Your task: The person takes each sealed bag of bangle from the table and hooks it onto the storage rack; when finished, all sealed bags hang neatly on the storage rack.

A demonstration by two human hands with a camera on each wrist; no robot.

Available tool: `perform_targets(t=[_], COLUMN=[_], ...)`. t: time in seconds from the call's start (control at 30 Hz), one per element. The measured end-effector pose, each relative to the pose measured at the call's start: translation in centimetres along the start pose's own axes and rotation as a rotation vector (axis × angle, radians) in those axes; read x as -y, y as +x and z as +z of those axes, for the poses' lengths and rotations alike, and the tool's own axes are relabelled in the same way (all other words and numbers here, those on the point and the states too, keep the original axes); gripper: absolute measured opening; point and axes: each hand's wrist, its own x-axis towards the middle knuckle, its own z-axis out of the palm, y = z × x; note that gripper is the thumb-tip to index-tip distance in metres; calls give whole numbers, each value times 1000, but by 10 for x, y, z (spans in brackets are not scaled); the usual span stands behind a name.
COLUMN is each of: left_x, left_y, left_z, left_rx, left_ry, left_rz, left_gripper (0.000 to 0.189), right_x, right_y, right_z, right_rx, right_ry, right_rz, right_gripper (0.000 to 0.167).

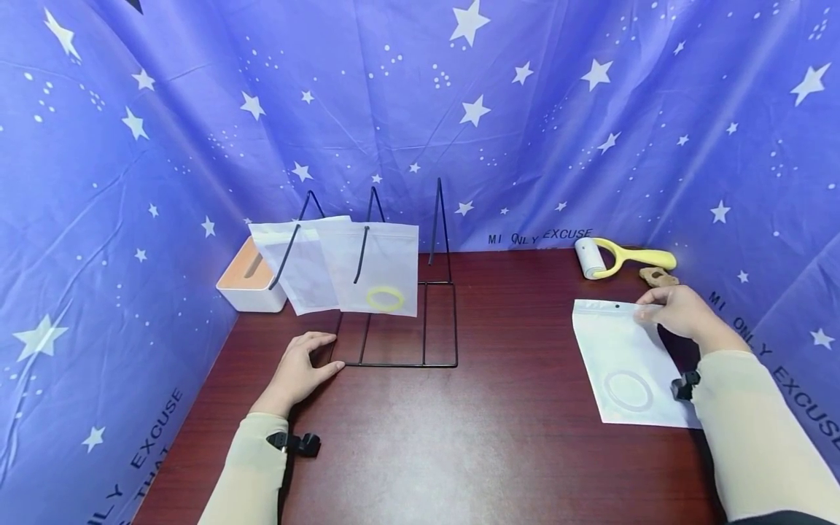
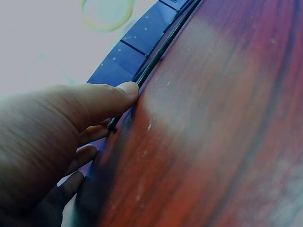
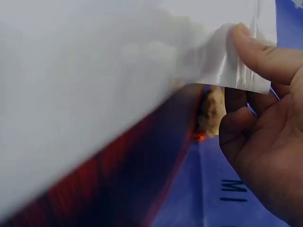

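A black wire display rack (image 1: 440, 364) stands on the table, with three upright hooks. Two white zip bags hang from its left and middle hooks; a yellow ring shows through the front bag (image 1: 387, 255), and the rear bag (image 1: 295, 273) is partly covered. My left hand (image 1: 298, 372) holds the rack's front left base corner, its thumb on the front bar in the left wrist view. At the right, my right hand (image 1: 679, 313) pinches the top right corner of another white bag (image 1: 607, 350). A pale ring shows inside that bag, and its top edge has a small hole.
Behind the rack at the left sits a white box (image 1: 252, 297) with a wooden lid. A yellow-handled lint roller (image 1: 630, 257) and a small brown object (image 1: 658, 277) lie at the back right. Blue star-patterned cloth (image 1: 525, 109) borders the table (image 1: 459, 437).
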Motion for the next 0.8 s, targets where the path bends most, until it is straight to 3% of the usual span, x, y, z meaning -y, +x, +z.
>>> perform_targets(t=[0.2, 0.37, 0.63, 0.8], left_x=[2, 2, 2, 2], left_y=[0, 0, 0, 0], left_z=[0, 0, 0, 0], left_rx=[10, 0, -2, 1], left_ry=[3, -4, -5, -6], left_rz=[-5, 0, -2, -5], left_gripper=[57, 57, 57, 58], right_x=[10, 21, 44, 59], right_y=[-17, -27, -46, -58], right_z=[-11, -18, -28, -35], right_rx=[-90, -193, -255, -315], right_ry=[2, 28, 108, 191], right_rz=[-25, -69, -82, -121], right_gripper=[43, 37, 37, 26])
